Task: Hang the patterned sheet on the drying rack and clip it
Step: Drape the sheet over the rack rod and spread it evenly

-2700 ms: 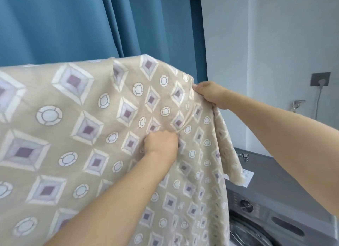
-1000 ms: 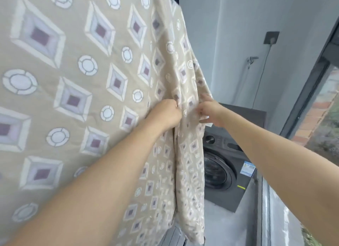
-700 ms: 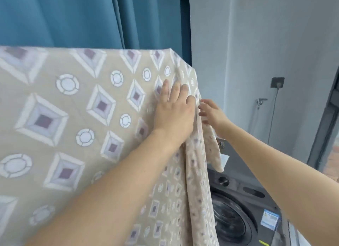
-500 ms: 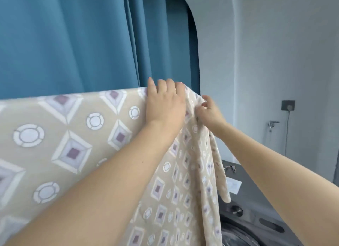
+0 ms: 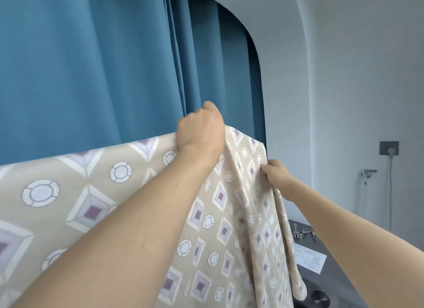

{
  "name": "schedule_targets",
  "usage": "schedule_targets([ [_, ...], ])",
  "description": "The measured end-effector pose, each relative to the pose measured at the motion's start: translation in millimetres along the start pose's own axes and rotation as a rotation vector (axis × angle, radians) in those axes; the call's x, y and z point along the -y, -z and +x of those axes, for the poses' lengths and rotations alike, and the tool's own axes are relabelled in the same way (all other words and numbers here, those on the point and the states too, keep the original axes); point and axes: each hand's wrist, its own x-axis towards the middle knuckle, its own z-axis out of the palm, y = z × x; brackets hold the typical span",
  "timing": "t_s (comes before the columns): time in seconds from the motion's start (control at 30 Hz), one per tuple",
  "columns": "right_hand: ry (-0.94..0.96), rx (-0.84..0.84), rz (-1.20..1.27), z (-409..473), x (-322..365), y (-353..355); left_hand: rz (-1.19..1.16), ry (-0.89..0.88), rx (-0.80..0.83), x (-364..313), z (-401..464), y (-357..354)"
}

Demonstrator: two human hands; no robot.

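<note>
Honestly, the trick at this stage looks like getting the top fold squared up before any clip goes on; the patterned sheet [image 5: 128, 200] is already draped over something high, presumably the drying rack's bar, though the bar itself is hidden under the cloth so I can't confirm it. Left hand [image 5: 200, 130] is curled into a loose fist right on the top fold, knuckles up, seemingly bunching or gripping fabric there; whether it holds a clip too I can't tell, since the fingers wrap out of sight. Right hand [image 5: 274, 175] sits lower and off to the right, fingertips pinching the sheet's hanging side edge just below the corner. So the sheet runs from far left across under the left hand, ends at the corner between both hands, then drops down past the right one in long folds; the blue curtain [image 5: 91, 66] is right behind it. If it were me I'd tug the side edge taut with the right while the left pins the fold, so the corner doesn't slide off; some metal clips [image 5: 304, 233] seem to be lying on the grey washer top [image 5: 339, 273] below right, well apart from both hands; not yet used, I'd guess.
</note>
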Motion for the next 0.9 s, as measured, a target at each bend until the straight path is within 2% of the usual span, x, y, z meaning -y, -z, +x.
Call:
schedule_targets([
  [0.07, 0.034, 0.009, -0.018, 7, -5, 6, 0.015, 0.076, 0.018, -1, 16, 1],
  [0.13, 0.070, -0.032, -0.035, 15, -10, 11, 0.061, 0.108, 0.130, -3, 25, 1],
  [0.2, 0.080, -0.061, -0.018, 23, -13, 20, 0.067, 0.097, 0.273, -10, 32, -4],
  [0.3, 0.071, -0.098, 0.133, 39, -6, 33, -0.084, 0.023, 0.423, -29, 35, -16],
  [0.4, 0.164, -0.068, 0.210, 57, 22, 43, -0.093, -0.082, 0.443, -48, 43, -32],
  [0.47, 0.231, -0.030, 0.235, 68, 45, 45, -0.077, -0.084, 0.419, -55, 51, -40],
  [0.6, 0.266, 0.020, 0.280, 92, 69, 36, -0.140, 0.050, 0.332, -63, 71, -45],
  [0.73, 0.250, 0.135, 0.258, 106, 48, 11, -0.155, 0.191, 0.244, -65, 81, -48],
  [0.8, 0.233, 0.204, 0.255, 104, 29, 8, -0.107, 0.239, 0.314, -59, 80, -53],
  [0.9, 0.131, 0.388, 0.170, 101, -7, 21, 0.028, 0.179, 0.572, -54, 80, -58],
])
